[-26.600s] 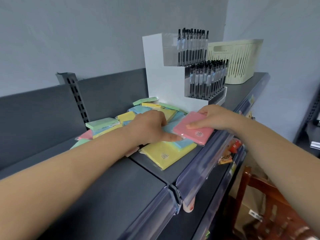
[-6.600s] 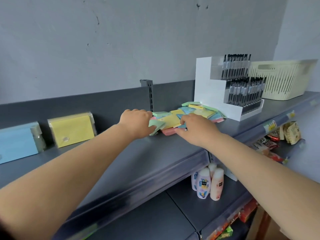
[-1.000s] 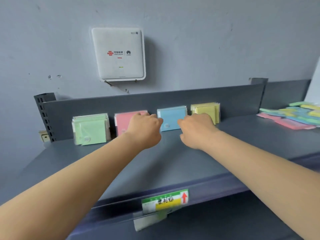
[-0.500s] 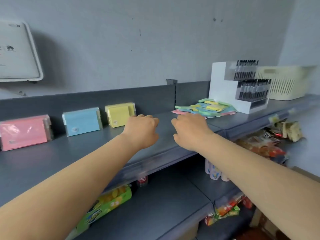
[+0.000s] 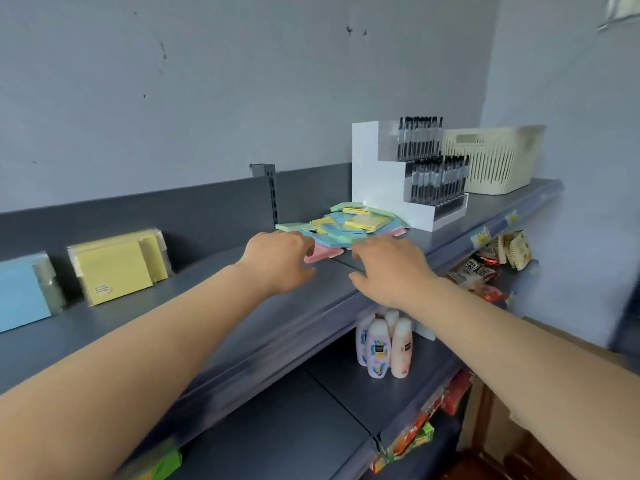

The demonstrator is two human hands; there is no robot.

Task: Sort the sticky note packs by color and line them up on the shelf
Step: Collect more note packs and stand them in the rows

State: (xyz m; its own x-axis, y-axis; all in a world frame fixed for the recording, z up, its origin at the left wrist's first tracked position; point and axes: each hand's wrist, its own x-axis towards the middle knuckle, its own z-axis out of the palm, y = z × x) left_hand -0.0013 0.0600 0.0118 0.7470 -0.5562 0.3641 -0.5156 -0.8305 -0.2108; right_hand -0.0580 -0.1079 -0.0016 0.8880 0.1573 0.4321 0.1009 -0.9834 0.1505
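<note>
- Both hands, left hand [image 5: 277, 261] and right hand [image 5: 391, 268], hover loose-fingered, holding nothing, before the sticky note pile [image 5: 346, 225].
- Blue pack stack [image 5: 20, 294] is cut off at the frame edge.

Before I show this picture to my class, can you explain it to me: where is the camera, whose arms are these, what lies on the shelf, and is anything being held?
The camera sits on a person's head, looking forward and down, so the two bare arms are the wearer's own. No robot is involved. The left hand and right hand reach toward a loose pile of sticky note packs in green, yellow, blue and pink on a grey shelf. Neither hand holds anything; the fingers are relaxed. Further left, a yellow stack and a blue stack stand against the back panel, already sorted. Behind the pile are a white pen display and a cream basket.
</note>
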